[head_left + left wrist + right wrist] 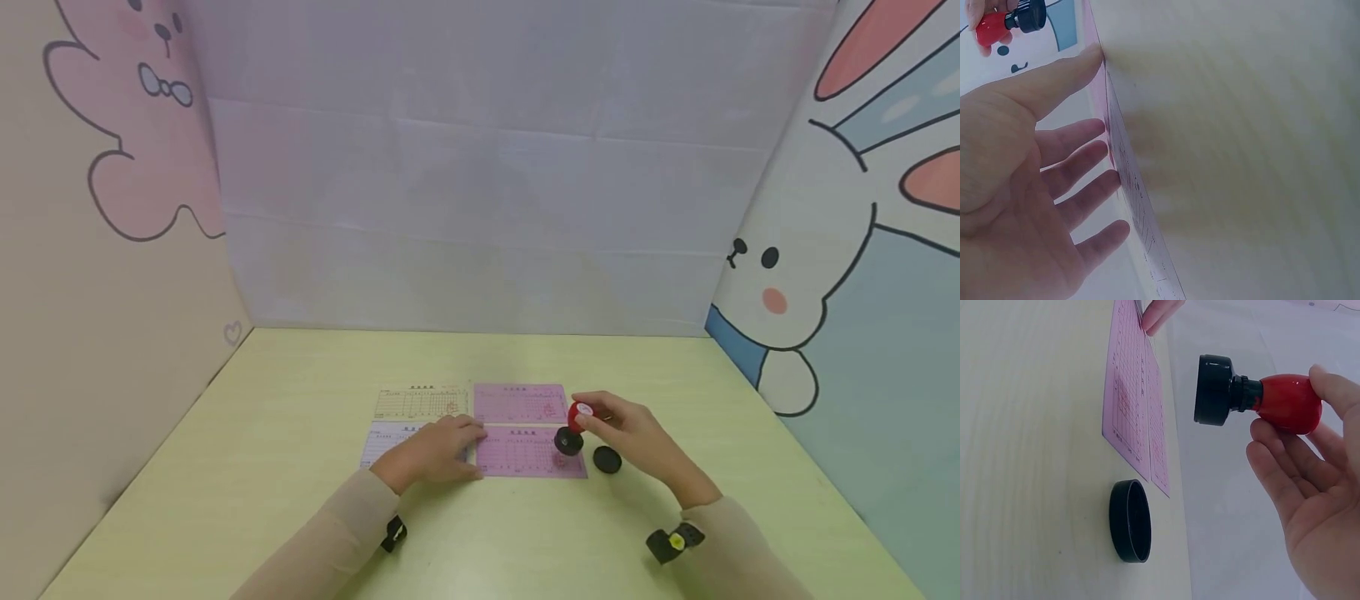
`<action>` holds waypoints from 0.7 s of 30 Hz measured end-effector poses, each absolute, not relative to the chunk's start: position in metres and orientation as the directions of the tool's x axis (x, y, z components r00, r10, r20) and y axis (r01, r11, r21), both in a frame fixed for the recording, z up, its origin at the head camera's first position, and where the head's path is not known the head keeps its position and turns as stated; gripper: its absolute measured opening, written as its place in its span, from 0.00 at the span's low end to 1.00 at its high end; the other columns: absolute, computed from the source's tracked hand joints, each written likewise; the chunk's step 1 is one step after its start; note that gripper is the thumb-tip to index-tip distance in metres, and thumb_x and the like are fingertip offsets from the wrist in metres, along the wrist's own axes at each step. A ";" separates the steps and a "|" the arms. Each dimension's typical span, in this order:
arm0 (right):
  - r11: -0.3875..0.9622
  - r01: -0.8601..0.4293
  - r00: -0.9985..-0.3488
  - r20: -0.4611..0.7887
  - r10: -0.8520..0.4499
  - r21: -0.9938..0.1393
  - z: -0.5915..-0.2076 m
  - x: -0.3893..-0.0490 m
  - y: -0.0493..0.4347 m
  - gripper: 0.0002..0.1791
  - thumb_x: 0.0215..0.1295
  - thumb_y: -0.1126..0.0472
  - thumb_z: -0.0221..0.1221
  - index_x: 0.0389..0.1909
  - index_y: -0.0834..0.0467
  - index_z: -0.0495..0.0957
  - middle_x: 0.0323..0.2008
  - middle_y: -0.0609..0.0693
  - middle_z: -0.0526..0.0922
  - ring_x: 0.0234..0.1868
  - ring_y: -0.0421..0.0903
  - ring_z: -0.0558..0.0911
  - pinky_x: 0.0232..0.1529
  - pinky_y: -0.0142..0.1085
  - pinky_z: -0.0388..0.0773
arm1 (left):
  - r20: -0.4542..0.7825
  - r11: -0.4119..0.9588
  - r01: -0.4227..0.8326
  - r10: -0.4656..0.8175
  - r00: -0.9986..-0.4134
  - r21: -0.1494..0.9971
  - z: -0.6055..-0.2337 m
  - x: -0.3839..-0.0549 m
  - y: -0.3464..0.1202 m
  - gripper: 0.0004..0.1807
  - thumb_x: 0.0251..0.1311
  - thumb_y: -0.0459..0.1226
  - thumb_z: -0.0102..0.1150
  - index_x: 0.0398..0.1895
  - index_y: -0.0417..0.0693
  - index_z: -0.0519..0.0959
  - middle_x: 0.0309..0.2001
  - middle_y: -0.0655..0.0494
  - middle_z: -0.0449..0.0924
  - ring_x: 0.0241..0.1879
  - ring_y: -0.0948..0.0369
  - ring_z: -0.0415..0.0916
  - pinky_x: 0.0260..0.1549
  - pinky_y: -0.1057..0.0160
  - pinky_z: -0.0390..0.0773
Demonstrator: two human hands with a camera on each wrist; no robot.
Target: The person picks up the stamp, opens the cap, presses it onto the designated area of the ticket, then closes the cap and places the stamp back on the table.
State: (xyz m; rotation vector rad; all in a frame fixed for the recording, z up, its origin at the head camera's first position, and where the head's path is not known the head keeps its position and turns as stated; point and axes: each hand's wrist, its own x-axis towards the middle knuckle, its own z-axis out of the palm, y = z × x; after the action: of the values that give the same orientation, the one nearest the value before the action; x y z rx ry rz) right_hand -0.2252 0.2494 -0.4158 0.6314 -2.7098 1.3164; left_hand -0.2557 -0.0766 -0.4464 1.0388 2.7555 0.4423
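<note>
My right hand [637, 437] pinches the red handle of a self-inking stamp [1288, 403] between thumb and fingers. The stamp's round black base faces the table, held above the right end of the near pink form [517, 458]. On that form a red stamp mark [559, 460] shows below the base. With fingers spread and fairly straight, my left hand [438, 450] rests its fingertips along the form's left edge, partly covering a bluish form [384, 442]. A round black cap [1130, 522] lies hollow side up on the table, right of the pink form.
Behind these lie another pink form [513, 404] and a cream form [416, 404], both with red marks at their right. The pale wooden table [300, 367] meets a white back sheet [480, 208]. Cartoon-painted panels stand on both sides.
</note>
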 end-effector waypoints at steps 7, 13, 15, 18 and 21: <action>0.550 -0.351 -0.934 0.238 -0.268 -0.758 -0.411 -0.225 0.257 0.22 0.70 0.51 0.62 0.60 0.57 0.78 0.45 0.48 0.85 0.47 0.45 0.85 0.49 0.29 0.79 | -0.026 0.692 0.620 0.674 -0.738 0.370 -0.432 -0.257 -0.073 0.36 0.60 0.48 0.69 0.68 0.42 0.72 0.72 0.47 0.66 0.71 0.47 0.61 0.72 0.45 0.52; 0.552 -0.314 -0.949 0.237 -0.208 -0.773 -0.405 -0.222 0.266 0.23 0.67 0.52 0.66 0.57 0.59 0.78 0.45 0.49 0.85 0.46 0.47 0.85 0.47 0.29 0.80 | 0.007 0.644 0.651 0.709 -0.706 0.402 -0.420 -0.258 -0.061 0.31 0.63 0.44 0.67 0.67 0.42 0.74 0.69 0.46 0.69 0.69 0.47 0.65 0.68 0.47 0.63; 0.553 -0.292 -0.956 0.222 -0.192 -0.780 -0.404 -0.221 0.270 0.22 0.65 0.51 0.67 0.55 0.58 0.78 0.45 0.50 0.84 0.46 0.47 0.85 0.46 0.29 0.80 | 0.004 0.639 0.647 0.710 -0.704 0.416 -0.419 -0.258 -0.057 0.30 0.64 0.43 0.66 0.67 0.43 0.74 0.69 0.47 0.69 0.69 0.49 0.65 0.68 0.49 0.64; 0.551 -0.263 -0.964 0.198 -0.176 -0.792 -0.403 -0.218 0.275 0.22 0.64 0.51 0.69 0.53 0.57 0.77 0.44 0.50 0.84 0.45 0.47 0.84 0.45 0.29 0.80 | -0.003 0.632 0.641 0.713 -0.701 0.436 -0.418 -0.258 -0.050 0.29 0.64 0.43 0.66 0.67 0.45 0.75 0.68 0.49 0.70 0.69 0.51 0.65 0.68 0.51 0.64; 0.554 -0.254 -0.967 0.190 -0.172 -0.793 -0.400 -0.216 0.279 0.22 0.64 0.51 0.69 0.53 0.57 0.76 0.44 0.51 0.83 0.44 0.47 0.84 0.43 0.30 0.81 | -0.002 0.624 0.645 0.719 -0.695 0.442 -0.420 -0.259 -0.042 0.28 0.64 0.44 0.66 0.67 0.47 0.75 0.68 0.52 0.71 0.68 0.54 0.65 0.68 0.54 0.64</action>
State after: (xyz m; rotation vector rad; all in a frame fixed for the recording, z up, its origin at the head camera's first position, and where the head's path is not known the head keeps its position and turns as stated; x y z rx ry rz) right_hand -0.2159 0.2795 -0.4002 0.3704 -2.6894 1.3939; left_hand -0.2592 -0.0421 -0.4197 1.1315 2.6671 0.6198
